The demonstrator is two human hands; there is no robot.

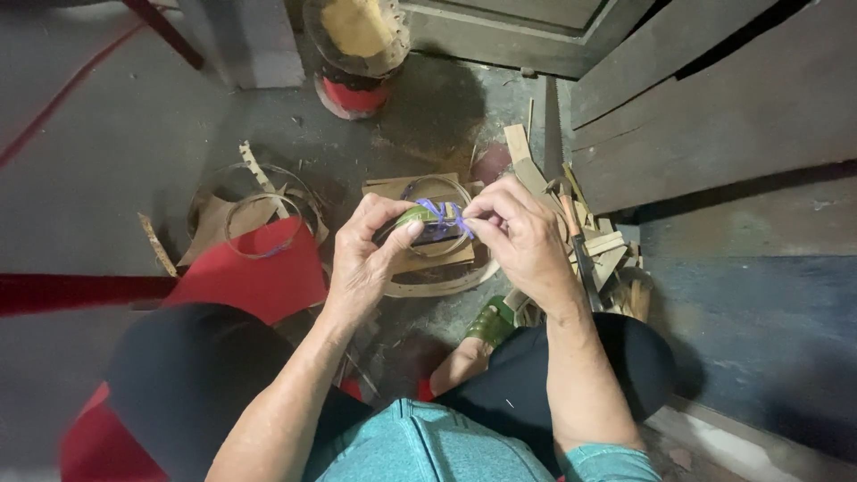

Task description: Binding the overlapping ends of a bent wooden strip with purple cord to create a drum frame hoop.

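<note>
My left hand [370, 250] grips a thin bamboo hoop [437, 219] at its left side, thumb pressed on a green strip. My right hand [518, 236] pinches a blue-purple string [444, 212] wound around the hoop's top edge. Both hands are held above the floor in front of my knees. The lower part of the hoop is hidden behind my fingers.
Finished hoops [259, 223] lie on the concrete floor at left beside a red sheet [263, 277]. A wooden block [428, 259] and a larger ring lie under the hands. Bamboo offcuts and a knife [580, 254] sit at right by wooden boards [714, 116]. A basket on a red base [357, 54] stands at the back.
</note>
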